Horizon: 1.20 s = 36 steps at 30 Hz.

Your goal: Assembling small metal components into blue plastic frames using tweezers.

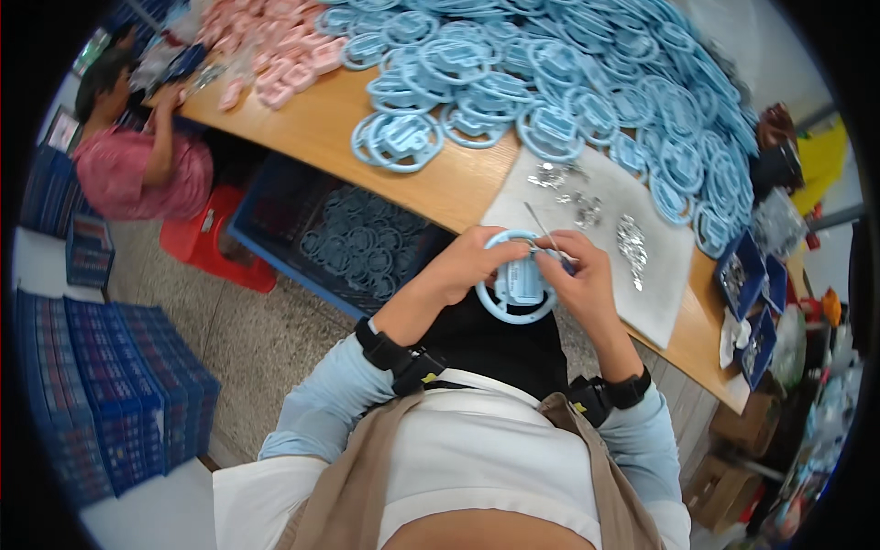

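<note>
Just above my lap, at the table's near edge, a light-blue plastic ring part (522,280) with a flat centre piece is held up. My left hand (469,263) grips its upper left rim, thumb lying along the top. Closed at the upper right of the ring, my right hand (581,275) holds a thin-shafted hand tool (541,220) with a dark blue handle, like a screwdriver. Its metal shaft points up and away from the ring. The right fingertips also meet the ring's top edge; anything small pinched there is hidden. Small silvery metal pieces (632,249) lie beyond on a white sheet (605,261).
A big heap of light-blue ring parts (550,64) covers the table's far side, with pink parts (284,46) to its left. A blue crate (302,275) of darker rings stands below. Blue bins (741,275) sit right. A person (147,156) works at far left.
</note>
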Tool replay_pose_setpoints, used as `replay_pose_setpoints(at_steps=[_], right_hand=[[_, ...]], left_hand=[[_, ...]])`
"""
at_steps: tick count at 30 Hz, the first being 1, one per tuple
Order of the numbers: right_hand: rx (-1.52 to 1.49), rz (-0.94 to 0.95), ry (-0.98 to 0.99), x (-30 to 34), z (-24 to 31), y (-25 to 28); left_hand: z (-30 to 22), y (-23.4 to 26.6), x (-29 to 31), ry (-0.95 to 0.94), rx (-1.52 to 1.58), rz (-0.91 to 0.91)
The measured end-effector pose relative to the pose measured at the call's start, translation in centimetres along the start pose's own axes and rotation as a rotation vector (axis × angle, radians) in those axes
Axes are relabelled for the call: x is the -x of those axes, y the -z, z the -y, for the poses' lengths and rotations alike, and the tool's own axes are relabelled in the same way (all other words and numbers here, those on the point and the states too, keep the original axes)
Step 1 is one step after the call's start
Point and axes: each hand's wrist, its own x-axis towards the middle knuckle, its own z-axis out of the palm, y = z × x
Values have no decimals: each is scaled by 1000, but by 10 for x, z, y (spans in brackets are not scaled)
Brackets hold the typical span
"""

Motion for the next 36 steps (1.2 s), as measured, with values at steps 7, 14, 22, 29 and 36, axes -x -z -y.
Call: replay_pose_setpoints(at_steps=[7, 14, 22, 29, 36], right_hand=[[187, -165, 130, -7, 1, 3], [568, -64, 271, 28, -10, 6], [612, -85, 315, 27, -17, -3], [797, -39, 275, 28, -8, -9], [604, -70, 326, 26, -14, -9]], left_hand=[[-2, -8, -2, -56, 144, 63], [7, -1, -12, -23, 238, -49], [5, -2, -13, -28, 195, -54], [6, -3, -10, -22, 187, -67], [6, -8, -8, -65, 282, -123]])
